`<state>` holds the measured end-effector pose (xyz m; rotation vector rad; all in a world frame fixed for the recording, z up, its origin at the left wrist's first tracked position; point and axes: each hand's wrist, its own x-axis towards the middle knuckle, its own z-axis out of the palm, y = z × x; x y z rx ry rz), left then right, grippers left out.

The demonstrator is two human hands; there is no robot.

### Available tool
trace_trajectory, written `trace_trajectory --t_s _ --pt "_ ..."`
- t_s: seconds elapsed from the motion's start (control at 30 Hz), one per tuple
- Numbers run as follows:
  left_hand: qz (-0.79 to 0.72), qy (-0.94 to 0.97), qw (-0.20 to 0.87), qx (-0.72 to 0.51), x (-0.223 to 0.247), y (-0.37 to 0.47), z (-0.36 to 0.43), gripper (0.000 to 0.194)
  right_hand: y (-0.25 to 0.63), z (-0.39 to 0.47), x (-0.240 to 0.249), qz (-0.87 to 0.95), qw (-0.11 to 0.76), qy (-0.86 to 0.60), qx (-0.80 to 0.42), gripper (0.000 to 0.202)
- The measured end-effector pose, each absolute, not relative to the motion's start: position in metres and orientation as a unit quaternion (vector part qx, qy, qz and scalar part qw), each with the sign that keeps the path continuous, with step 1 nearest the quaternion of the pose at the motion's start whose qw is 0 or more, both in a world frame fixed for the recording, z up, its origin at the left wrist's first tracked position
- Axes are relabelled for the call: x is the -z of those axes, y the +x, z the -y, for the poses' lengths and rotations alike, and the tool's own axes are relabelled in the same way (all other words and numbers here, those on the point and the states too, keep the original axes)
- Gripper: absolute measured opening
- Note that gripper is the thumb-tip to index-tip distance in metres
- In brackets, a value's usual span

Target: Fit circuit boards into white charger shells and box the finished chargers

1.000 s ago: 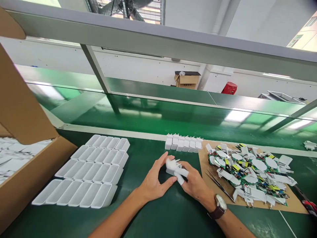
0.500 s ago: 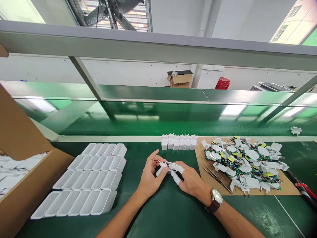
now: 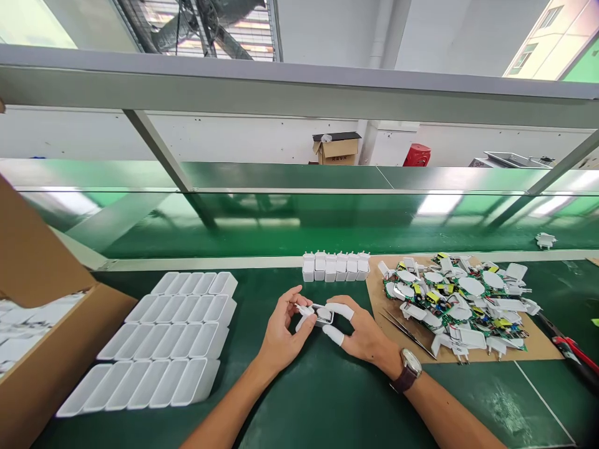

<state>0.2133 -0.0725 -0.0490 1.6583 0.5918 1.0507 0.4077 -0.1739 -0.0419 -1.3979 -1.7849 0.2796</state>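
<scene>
My left hand (image 3: 284, 330) pinches a small white plug housing (image 3: 322, 314) between thumb and fingers, above the green table. Thin prongs stick out on its left side; its inner details are too small to make out. White finger covers sit on the thumb and forefinger of my right hand (image 3: 362, 330). Those two fingertips grip the housing's right end from the far and near sides, with a gap behind them. Beyond my hands stands a row of white plug adapters (image 3: 330, 269), prongs up. Rows of open white plastic cases (image 3: 159, 340) lie to the left.
To the right, a heap of circuit boards with white plug parts (image 3: 461, 305) lies on a cardboard sheet (image 3: 538, 349). Tweezers (image 3: 407, 332) rest on the cardboard. Red-and-black-handled pliers (image 3: 568, 346) lie farther right. An open carton (image 3: 107, 315) holds white parts at the left.
My right forefinger has arched outward, widening the gap between it and the thumb. The left hand keeps its hold on the housing. The whole view has shifted slightly.
</scene>
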Motion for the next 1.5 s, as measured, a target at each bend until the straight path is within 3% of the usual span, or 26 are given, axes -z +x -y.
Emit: trace_trajectory --t_s 0.33,0.43,0.5,0.57,0.67,0.97,1.3,1.5 --pt "-0.259 0.696 0.519 -0.423 0.048 0.211 0.072 0.048 0.399 0.174 0.036 0.732 0.389 -0.548 -0.110 0.037" --pt "-0.254 0.705 0.539 -0.384 0.049 0.209 0.070 0.069 0.399 0.172 0.037 0.690 0.436 -0.546 -0.189 0.033" --pt "-0.239 0.725 0.534 -0.363 0.050 0.207 0.071 0.093 0.398 0.170 0.038 0.598 0.504 -0.545 -0.303 0.028" --pt "-0.230 0.755 0.499 -0.358 0.052 0.207 0.072 0.100 0.396 0.167 0.040 0.483 0.548 -0.527 -0.435 0.033" --pt "-0.223 0.790 0.436 -0.369 0.053 0.209 0.075 0.086 0.391 0.165 0.040 0.372 0.560 -0.495 -0.550 0.043" --pt "-0.212 0.799 0.404 -0.391 0.050 0.210 0.076 0.069 0.382 0.166 0.028 0.329 0.561 -0.457 -0.607 0.051" --pt "-0.213 0.798 0.415 -0.381 0.053 0.209 0.073 0.065 0.380 0.165 0.029 0.316 0.550 -0.454 -0.625 0.056" --pt "-0.195 0.810 0.425 -0.354 0.042 0.207 0.077 0.060 0.386 0.166 0.040 0.371 0.565 -0.510 -0.532 0.042"
